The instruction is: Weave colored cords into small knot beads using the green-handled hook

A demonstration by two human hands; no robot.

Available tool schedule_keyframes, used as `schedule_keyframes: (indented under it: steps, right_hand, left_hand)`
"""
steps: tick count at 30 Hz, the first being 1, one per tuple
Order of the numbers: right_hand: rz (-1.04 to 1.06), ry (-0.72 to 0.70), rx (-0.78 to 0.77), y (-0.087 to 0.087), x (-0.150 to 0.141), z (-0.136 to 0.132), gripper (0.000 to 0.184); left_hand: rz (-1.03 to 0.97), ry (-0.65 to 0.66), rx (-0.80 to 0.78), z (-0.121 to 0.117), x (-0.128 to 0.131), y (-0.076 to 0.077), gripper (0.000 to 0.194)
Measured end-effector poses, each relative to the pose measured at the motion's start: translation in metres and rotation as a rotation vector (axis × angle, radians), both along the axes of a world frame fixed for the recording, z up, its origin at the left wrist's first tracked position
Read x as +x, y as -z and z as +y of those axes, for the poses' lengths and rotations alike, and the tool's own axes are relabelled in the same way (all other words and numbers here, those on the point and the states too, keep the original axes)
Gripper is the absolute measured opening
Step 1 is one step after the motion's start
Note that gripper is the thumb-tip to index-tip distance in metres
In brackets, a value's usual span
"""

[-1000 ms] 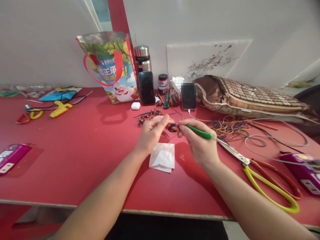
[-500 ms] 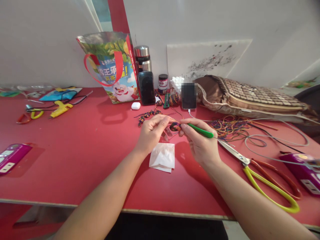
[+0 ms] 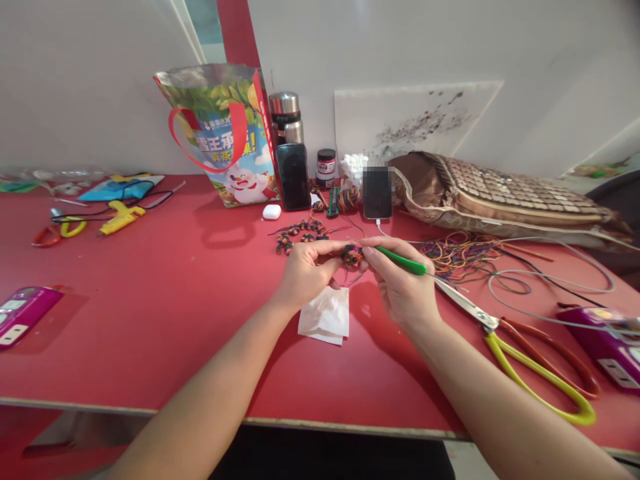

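Observation:
My left hand pinches a small knotted piece of multicoloured cord between thumb and fingers, above the table. My right hand is closed round a slim green-handled tool, its fingertips against the right side of the cord piece. A thin metal shaft sticks out of the handle toward the lower right; the tool's working tip is too small to make out. Below my hands lies a folded white tissue. Just behind my left hand is a string of knotted cord balls.
Large scissors with red and yellow handles lie right of my right hand, near tangled cords. A phone, another phone, a bag and a thermos stand behind. A yellow glue gun lies left.
My left thumb and fingers have shifted down and closed onto the cord piece, uncovering more of the knotted string behind. My right hand and the green tool have stayed nearly still.

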State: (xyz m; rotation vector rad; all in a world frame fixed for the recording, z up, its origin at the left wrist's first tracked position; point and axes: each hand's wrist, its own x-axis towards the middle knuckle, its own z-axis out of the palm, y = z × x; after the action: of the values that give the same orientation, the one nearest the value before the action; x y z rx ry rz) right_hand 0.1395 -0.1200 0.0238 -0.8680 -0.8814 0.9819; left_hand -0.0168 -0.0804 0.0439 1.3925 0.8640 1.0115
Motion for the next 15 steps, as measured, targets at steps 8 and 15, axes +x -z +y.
schedule_keyframes:
  steps: [8, 15]
  right_hand:
    - [-0.005, -0.013, -0.024, 0.0028, 0.0005, 0.0012, 0.007]
    - [-0.044, -0.001, 0.001, 0.0058, -0.0056, -0.0003, 0.008]
  left_hand:
    - [-0.116, 0.084, 0.035, 0.0030, -0.0003, 0.0034, 0.012]
    - [-0.228, 0.015, -0.096, 0.0060, -0.0004, 0.0082, 0.018]
